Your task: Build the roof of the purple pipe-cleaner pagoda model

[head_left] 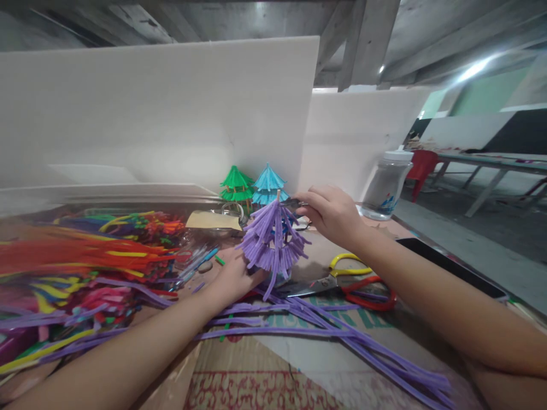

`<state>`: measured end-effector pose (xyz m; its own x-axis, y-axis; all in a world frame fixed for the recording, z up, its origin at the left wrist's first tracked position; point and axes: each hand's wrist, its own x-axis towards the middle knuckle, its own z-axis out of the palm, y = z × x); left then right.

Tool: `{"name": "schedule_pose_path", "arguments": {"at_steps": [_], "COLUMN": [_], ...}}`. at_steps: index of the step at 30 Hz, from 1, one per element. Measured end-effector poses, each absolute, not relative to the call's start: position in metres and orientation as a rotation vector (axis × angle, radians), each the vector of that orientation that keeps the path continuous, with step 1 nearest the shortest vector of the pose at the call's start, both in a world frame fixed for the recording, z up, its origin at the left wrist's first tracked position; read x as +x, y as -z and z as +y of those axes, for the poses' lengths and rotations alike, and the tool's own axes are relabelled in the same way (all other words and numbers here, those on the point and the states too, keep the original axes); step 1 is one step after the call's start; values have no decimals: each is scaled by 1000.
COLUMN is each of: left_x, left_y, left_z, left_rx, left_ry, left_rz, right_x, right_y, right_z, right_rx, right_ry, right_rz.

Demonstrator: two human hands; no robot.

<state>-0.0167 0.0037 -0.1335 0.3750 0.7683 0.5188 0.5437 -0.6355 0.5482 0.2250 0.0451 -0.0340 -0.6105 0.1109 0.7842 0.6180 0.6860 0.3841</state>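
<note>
A purple tiered pipe-cleaner tree (276,230) stands upright in front of me, with a pale stick tip poking out of its top. Low on its left side, my left hand (239,276) is closed around the underside, its fingertips partly hidden by the purple strips. Beside the top tier, my right hand (327,210) pinches something small and dark that I cannot make out. Long purple pipe cleaners (316,324) lie loose across the table below. Scissors (342,279) with yellow and red handles rest open just right of the tree.
Behind stand a green tree (237,185) and a blue one (268,183). Bundles of orange pipe cleaners (85,250) fill the left side, near several pens (194,267). A water bottle (387,185) and a dark phone-like slab (448,267) sit right. White boards (162,114) rise behind.
</note>
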Motion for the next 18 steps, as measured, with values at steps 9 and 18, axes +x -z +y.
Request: {"name": "schedule_pose_path", "arguments": {"at_steps": [9, 18], "left_x": [-17, -16], "left_y": [135, 132], "left_z": [4, 3], "left_rx": [2342, 2351], "left_ry": [-1115, -1121], "left_rz": [1180, 1157], "right_x": [227, 227], "right_y": [34, 32], "right_z": [46, 45], "right_rx": [-562, -534], "right_ry": [888, 971], "right_rz": [-2182, -2152]}}
